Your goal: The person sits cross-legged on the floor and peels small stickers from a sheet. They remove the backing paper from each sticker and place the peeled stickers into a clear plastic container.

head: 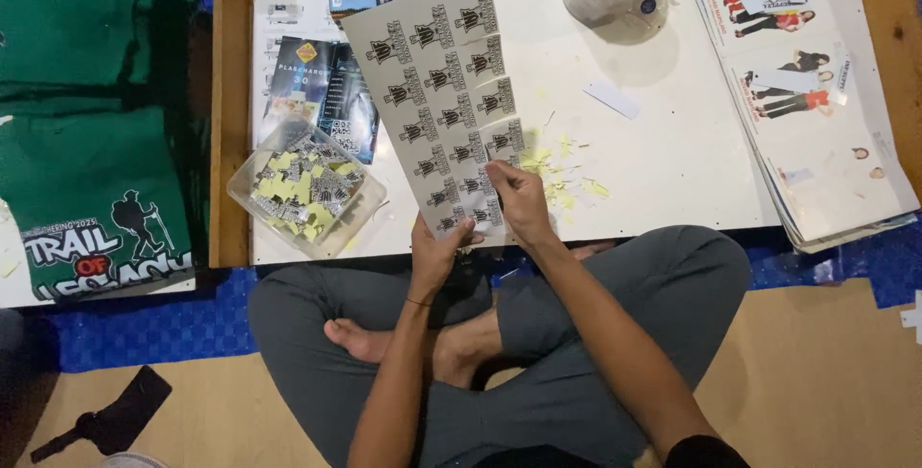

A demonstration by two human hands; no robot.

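the left hand point(437, 255) is pinching the near edge of a long grey sheet of black-printed stickers point(442, 94), thumb pressing on top. the right hand point(519, 201), just at 2 o'clock of it, is pinching one sticker on the sheet with its fingertips. at 9 o'clock a clear plastic tub of cut stickers point(305, 188) is sitting; yellow paper scraps point(567, 180) are lying at 3 o'clock on the white low table point(672, 142).

Looks like a small print or merchandise workshop run at floor level: a low white desk point(672, 161) with a wooden rim, a sticker sheet point(442, 94) of repeated logos, paper scraps point(567, 175), a plastic tub point(305, 190) of cut stickers, stacked printed sheets point(816, 113) far right, folded green shirts point(86, 122) left.
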